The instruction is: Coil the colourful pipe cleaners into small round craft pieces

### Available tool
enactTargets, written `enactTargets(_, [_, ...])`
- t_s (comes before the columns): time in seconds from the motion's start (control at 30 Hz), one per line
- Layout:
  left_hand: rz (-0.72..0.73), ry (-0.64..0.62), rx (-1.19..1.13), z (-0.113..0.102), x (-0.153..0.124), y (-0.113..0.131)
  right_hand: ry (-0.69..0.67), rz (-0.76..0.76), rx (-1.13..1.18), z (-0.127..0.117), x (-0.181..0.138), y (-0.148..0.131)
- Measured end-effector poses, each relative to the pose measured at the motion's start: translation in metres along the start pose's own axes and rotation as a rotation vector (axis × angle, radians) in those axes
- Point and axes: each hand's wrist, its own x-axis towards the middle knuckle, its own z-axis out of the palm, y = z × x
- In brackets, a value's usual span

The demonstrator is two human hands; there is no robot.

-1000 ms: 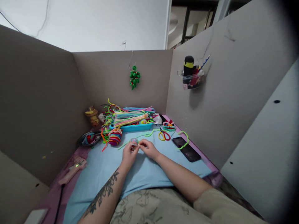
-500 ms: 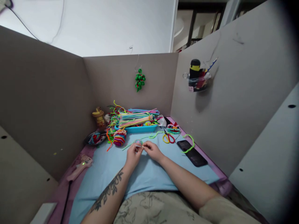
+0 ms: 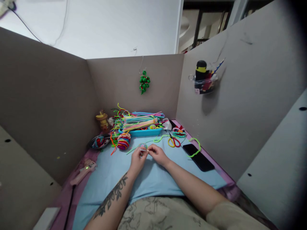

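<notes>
The left hand point(image 3: 139, 158) and right hand point(image 3: 158, 155) meet over the blue cloth point(image 3: 112, 172), fingers curled in and tips nearly together. Both pinch a small pale piece point(image 3: 144, 149) between thumb and forefinger; it sits right at the fingertips, though it is too small and part-hidden to say what it is. Just behind the left fingertips lies a pastel round thing point(image 3: 143, 145), with a thin green stem point(image 3: 131, 151) slanting out to its left. Farther left stands a striped pouch point(image 3: 123, 142), in front of a blue tray point(image 3: 146, 132) piled with fuzzy stems point(image 3: 139, 124). Right of the hands, scissors point(image 3: 173, 141) with yellow and red handles lie on the cloth, and a bright green stem point(image 3: 200, 147) curves across a phone point(image 3: 202, 163). A pink glue gun point(image 3: 82, 174) rests at the left edge.
</notes>
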Motion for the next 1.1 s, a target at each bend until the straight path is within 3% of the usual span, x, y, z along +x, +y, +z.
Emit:
enactTargets(0.73, [-0.147,0.084,-0.075,0.003,0.0,0.003,0.14,-0.211,-0.225,0.003,-0.003,-0.011])
enactTargets(1.1, [-0.138,0.053,-0.105,0.002,0.0,0.01,0.167,-0.27,-0.36,0.005,-0.006,-0.007])
